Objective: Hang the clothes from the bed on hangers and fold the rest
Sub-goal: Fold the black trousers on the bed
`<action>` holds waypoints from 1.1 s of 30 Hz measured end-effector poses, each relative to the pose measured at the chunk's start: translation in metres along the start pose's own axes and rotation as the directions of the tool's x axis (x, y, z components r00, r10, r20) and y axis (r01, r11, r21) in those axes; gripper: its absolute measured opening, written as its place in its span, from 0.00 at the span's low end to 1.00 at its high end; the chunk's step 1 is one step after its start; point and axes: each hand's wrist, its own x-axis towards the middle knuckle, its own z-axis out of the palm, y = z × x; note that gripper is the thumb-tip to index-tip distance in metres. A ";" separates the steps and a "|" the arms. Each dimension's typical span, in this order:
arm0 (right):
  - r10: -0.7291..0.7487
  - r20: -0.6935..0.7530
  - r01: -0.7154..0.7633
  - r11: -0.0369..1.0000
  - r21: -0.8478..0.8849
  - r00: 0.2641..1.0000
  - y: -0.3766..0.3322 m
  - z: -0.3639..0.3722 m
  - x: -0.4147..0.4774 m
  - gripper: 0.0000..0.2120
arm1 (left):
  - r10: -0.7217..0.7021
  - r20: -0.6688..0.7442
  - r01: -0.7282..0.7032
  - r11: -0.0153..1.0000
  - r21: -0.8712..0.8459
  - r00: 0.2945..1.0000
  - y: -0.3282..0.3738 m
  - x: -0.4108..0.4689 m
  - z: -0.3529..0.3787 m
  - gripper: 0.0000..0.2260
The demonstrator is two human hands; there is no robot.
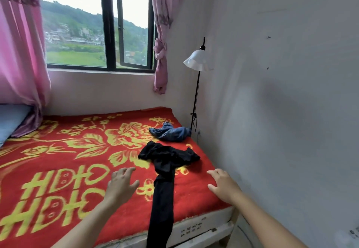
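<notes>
Both hands are out over the bed [58, 150], with 2 garments on its red and yellow blanket. The left hand [121, 182] hovers just left of the black garment [167, 162], fingers spread and loose, gripping nothing. The right hand [223, 185] is just right of it, near the bed's edge by the wall, fingers relaxed and nothing in it either.

The black garment lies between the 2 hands. Its bunched wide end is further up the bed, and its long narrow end trails toward the person and hangs off the near edge. Near the far corner, beside the floor lamp [197, 61], lies a crumpled denim garment [172, 133], apart from the black one.

This looks like the pickup step, with the black piece as the target. The next move, I'd judge, is to grip the wide end with both hands, lift it clear and shake it out to see whether it hangs or folds. No hanger is in view.
</notes>
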 end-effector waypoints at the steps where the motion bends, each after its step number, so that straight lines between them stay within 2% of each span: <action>1: -0.012 0.018 0.012 1.000 -0.001 1.000 0.000 0.005 0.012 0.25 | -0.012 0.006 0.012 1.000 0.005 1.000 -0.003 0.007 0.006 0.23; 11: -0.015 0.083 0.016 1.000 -0.012 0.996 -0.017 0.030 0.139 0.24 | -0.158 0.011 0.158 0.987 -0.006 0.987 -0.075 0.120 0.022 0.23; 22: 0.082 0.143 -0.064 0.990 -0.124 0.986 -0.039 0.046 0.280 0.24 | -0.110 0.096 0.121 0.985 -0.119 0.989 -0.116 0.283 0.058 0.23; 27: 0.096 0.256 -0.055 0.985 -0.161 0.962 -0.047 0.084 0.293 0.23 | -0.137 0.223 0.168 0.977 -0.128 0.965 -0.131 0.296 0.092 0.22; 33: 0.141 0.316 -0.122 0.989 -0.080 0.938 -0.037 0.107 0.312 0.24 | -0.192 0.341 0.239 0.966 -0.101 0.920 -0.146 0.294 0.126 0.18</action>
